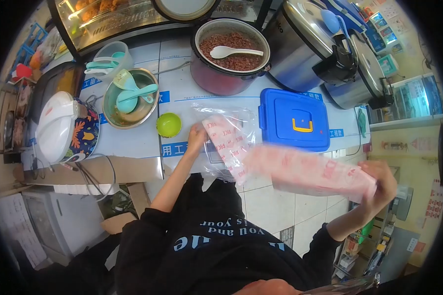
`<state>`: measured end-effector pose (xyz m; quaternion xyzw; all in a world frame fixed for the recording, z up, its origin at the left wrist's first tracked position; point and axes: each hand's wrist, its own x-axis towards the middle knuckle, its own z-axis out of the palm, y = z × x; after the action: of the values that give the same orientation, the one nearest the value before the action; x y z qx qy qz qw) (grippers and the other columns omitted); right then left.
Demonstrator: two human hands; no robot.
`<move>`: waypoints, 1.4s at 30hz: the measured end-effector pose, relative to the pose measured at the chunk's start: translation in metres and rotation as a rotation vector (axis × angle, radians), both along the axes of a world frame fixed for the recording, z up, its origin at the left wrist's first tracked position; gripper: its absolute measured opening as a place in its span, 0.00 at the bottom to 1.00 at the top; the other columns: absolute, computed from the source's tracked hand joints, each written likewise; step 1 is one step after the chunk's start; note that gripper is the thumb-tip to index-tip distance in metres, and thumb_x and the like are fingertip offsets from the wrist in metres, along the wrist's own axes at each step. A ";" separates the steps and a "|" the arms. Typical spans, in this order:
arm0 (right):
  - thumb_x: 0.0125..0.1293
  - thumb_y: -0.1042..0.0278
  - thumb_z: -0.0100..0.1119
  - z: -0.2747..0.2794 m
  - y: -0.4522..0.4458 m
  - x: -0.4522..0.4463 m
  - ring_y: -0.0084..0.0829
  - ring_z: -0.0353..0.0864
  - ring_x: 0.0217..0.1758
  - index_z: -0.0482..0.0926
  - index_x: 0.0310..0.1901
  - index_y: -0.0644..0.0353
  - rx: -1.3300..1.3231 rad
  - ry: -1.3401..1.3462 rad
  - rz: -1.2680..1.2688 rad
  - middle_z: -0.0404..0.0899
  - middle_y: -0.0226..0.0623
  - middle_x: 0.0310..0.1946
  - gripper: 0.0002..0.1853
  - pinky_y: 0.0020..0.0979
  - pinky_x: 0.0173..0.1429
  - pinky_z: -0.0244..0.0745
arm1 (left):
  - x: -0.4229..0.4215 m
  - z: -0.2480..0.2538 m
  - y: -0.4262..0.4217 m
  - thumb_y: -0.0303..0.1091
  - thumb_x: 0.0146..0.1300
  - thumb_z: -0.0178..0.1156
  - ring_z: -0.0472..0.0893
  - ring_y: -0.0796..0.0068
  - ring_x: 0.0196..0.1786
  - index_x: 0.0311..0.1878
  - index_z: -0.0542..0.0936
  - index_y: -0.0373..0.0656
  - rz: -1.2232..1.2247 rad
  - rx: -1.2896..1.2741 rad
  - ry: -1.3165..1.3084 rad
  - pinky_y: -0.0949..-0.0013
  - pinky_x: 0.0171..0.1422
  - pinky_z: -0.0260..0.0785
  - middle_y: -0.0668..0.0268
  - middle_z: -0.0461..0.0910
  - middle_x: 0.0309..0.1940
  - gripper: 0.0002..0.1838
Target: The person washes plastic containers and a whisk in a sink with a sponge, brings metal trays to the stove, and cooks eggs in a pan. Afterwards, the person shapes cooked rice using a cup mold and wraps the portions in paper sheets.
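Note:
At the table's front edge, my left hand (197,138) is closed at the edge of a white paper wrapper with red print (226,142). This lies on or in a clear plastic bag (243,118); which of the two is hard to tell. Out to the right, my right hand (381,183) grips the end of a long pink-and-white printed paper bundle (315,172). Motion blurs the bundle, which stretches leftward toward the wrapper beside my left hand. Its exact layers cannot be made out.
Behind the plastic bag stands a pot of reddish-brown rice (216,78) with a white paddle (236,51). A blue lidded box (293,105) is to its right. A green bowl (169,125), a metal bowl with scoops (147,108) and a patterned cooker (83,130) sit left.

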<state>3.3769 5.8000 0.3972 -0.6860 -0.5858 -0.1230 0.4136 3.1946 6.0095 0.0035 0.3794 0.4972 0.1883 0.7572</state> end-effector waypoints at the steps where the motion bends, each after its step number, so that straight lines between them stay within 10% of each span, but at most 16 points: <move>1: 0.40 0.68 0.58 0.000 0.005 -0.006 0.30 0.77 0.21 0.79 0.24 0.62 0.071 -0.096 -0.033 0.79 0.40 0.20 0.09 0.25 0.24 0.67 | -0.002 0.001 -0.002 0.35 0.63 0.50 0.75 0.65 0.52 0.65 0.55 0.34 -0.004 0.156 0.167 0.69 0.52 0.69 0.54 0.73 0.51 0.30; 6: 0.40 0.75 0.63 -0.083 0.022 -0.030 0.30 0.77 0.27 0.81 0.32 0.58 -0.153 -0.219 0.315 0.80 0.36 0.29 0.12 0.26 0.26 0.68 | -0.014 0.018 -0.014 0.39 0.62 0.55 0.60 0.58 0.65 0.69 0.44 0.37 0.079 0.930 0.140 0.62 0.68 0.50 0.49 0.58 0.63 0.40; 10: 0.42 0.74 0.61 -0.278 0.022 -0.070 0.31 0.75 0.33 0.80 0.37 0.51 -0.376 -0.075 0.461 0.75 0.29 0.31 0.16 0.30 0.30 0.70 | -0.045 0.076 -0.037 0.45 0.65 0.51 0.64 0.60 0.64 0.71 0.41 0.58 0.102 -0.145 -0.229 0.52 0.60 0.62 0.54 0.59 0.64 0.38; 15: 0.50 0.64 0.66 -0.312 0.010 -0.089 0.46 0.66 0.56 0.70 0.58 0.51 -0.826 0.148 0.493 0.66 0.43 0.58 0.30 0.41 0.60 0.62 | -0.049 -0.020 -0.072 0.25 0.51 0.61 0.66 0.62 0.60 0.66 0.53 0.34 -0.107 0.878 0.252 0.60 0.54 0.68 0.52 0.60 0.60 0.40; 21: 0.48 0.62 0.67 -0.381 0.038 -0.031 0.48 0.68 0.53 0.69 0.55 0.66 -0.510 0.361 -0.496 0.70 0.51 0.51 0.32 0.42 0.56 0.64 | -0.028 0.031 -0.083 0.22 0.50 0.57 0.66 0.42 0.54 0.67 0.54 0.45 -0.228 0.903 0.898 0.51 0.60 0.59 0.43 0.61 0.56 0.39; 30: 0.41 0.65 0.68 -0.335 0.109 0.033 0.41 0.81 0.39 0.79 0.38 0.63 -0.751 0.661 -0.331 0.81 0.47 0.36 0.20 0.37 0.40 0.73 | -0.019 0.020 -0.041 0.21 0.52 0.53 0.71 0.47 0.48 0.66 0.55 0.49 -0.164 0.744 0.557 0.54 0.50 0.67 0.47 0.62 0.50 0.37; 35: 0.48 0.65 0.65 -0.242 0.146 0.039 0.42 0.77 0.40 0.81 0.38 0.56 -0.614 0.195 -0.252 0.76 0.40 0.35 0.13 0.38 0.41 0.72 | -0.015 0.065 -0.036 0.23 0.53 0.55 0.71 0.51 0.49 0.60 0.65 0.43 0.041 1.157 0.492 0.57 0.50 0.67 0.50 0.64 0.50 0.28; 38: 0.53 0.66 0.61 -0.168 0.234 0.065 0.38 0.71 0.35 0.82 0.34 0.55 -0.208 -0.160 -0.023 0.71 0.37 0.28 0.07 0.36 0.36 0.69 | -0.008 0.114 -0.033 0.23 0.55 0.55 0.73 0.57 0.47 0.53 0.71 0.41 0.151 1.118 0.476 0.61 0.48 0.68 0.52 0.69 0.46 0.20; 42: 0.51 0.56 0.62 -0.212 0.346 0.108 0.38 0.70 0.43 0.83 0.34 0.54 -0.385 -0.595 -0.011 0.73 0.40 0.36 0.13 0.35 0.44 0.66 | 0.057 0.119 0.007 0.27 0.59 0.57 0.77 0.71 0.39 0.50 0.72 0.40 0.225 0.788 0.026 0.72 0.44 0.69 0.58 0.75 0.38 0.15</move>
<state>3.4852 6.1462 0.1851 -0.6886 -0.6895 -0.2069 0.0872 3.2513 6.0161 0.1225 0.5860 0.4350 0.4411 0.5223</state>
